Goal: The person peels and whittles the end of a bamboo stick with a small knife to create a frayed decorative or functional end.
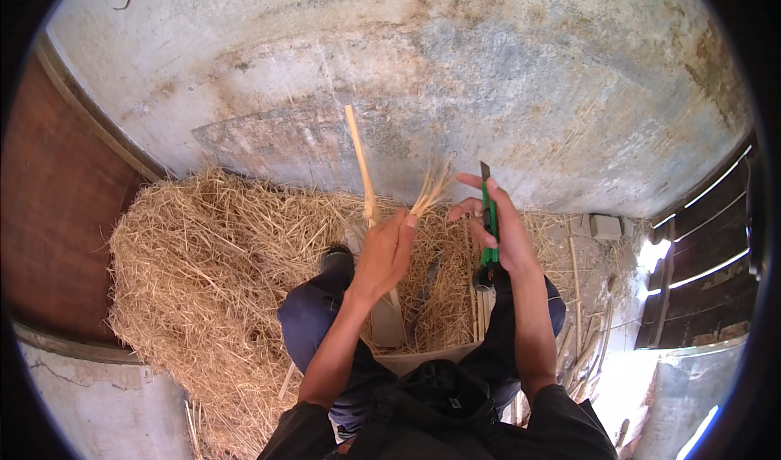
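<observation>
Gripping a jointed stick (358,147) and thin slivers (427,196), the left hand (384,257) hangs over straw (195,273); on my feed, the right hand (512,236) loosely holds a green utility knife (489,214), blade upward.

A stained, whitish-grey wall (504,78) spans the far side; a reddish-brown panel (69,208) stands left; bright light (653,253) enters between dark slats (700,301) at right
</observation>
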Demonstrator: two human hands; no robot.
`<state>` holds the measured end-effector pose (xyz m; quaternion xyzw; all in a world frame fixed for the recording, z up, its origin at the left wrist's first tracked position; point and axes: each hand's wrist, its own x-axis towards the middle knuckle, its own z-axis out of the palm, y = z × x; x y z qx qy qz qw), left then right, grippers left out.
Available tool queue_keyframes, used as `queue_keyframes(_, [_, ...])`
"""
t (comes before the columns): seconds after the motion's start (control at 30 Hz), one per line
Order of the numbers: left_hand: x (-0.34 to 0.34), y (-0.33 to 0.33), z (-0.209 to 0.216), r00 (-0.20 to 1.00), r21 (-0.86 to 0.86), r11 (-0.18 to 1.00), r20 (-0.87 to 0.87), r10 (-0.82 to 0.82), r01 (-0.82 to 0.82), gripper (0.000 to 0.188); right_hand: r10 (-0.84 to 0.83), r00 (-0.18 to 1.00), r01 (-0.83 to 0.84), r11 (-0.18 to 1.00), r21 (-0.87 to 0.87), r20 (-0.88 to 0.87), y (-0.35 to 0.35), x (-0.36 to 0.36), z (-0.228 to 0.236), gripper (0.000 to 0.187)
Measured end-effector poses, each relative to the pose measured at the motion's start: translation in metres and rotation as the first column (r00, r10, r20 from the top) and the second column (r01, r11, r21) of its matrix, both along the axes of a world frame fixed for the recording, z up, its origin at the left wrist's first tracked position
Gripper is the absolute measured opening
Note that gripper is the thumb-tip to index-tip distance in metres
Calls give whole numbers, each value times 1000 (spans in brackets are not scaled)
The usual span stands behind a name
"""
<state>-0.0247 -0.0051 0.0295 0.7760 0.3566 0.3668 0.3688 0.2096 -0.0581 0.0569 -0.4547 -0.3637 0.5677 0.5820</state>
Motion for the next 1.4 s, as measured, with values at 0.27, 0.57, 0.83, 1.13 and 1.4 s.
queue_keyframes(0.27, [-4, 3, 1, 997, -8, 997, 28, 77, -77, 34, -373, 697, 206, 922, 328, 612, -9, 10, 2, 51])
queue_keyframes(0.57, [-5, 5, 1, 994, -36, 995, 53, 97, -95, 32, -346, 287, -139, 907, 397, 893, -11, -29, -5, 28])
queue_keyframes(0.83, [-2, 4, -4, 996, 18, 996, -7, 88, -87, 26, -325, 109, -118, 934, 337, 939, -10, -41, -22, 43])
queue_keyframes(1.13, [-1, 4, -7, 992, 136, 986, -69, 104, -94, 25, -265, -1, -147, 954, 262, 964, -16, -56, -5, 73])
queue_keyframes(1.4, [0, 4, -11, 984, 176, 984, -166, 58, -28, 22, -320, -21, -224, 925, 308, 947, -14, -51, -25, 64])
